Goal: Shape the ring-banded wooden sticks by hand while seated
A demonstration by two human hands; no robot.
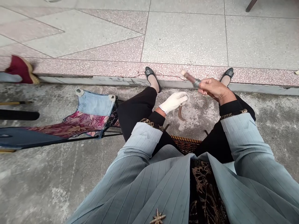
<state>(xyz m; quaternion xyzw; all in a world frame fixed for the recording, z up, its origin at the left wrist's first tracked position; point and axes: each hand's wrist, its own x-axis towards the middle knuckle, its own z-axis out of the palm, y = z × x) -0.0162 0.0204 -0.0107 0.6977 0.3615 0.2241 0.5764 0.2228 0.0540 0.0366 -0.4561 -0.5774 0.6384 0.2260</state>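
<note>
My left hand [175,101], in a white knit glove, is closed, with thumb and fingers pressed together. A blurred pale bit shows at its fingertips; I cannot make out what it is. Just below it shows a curved brown piece [180,114]; whether the hand holds it or it lies on the ground, I cannot tell. My bare right hand [212,88] grips a brown stick [188,76] with a pale tip, tilted up to the left. Silvery wire [196,83] is wound round the stick near my fingers. A faint thin strand shows between the hands.
Below my lap is a woven wicker seat [185,144]. A low folding chair [88,116] with denim and floral cloth stands on the left. My shoes rest near the raised tiled step [184,40]. Another person's red shoe [21,69] is at far left.
</note>
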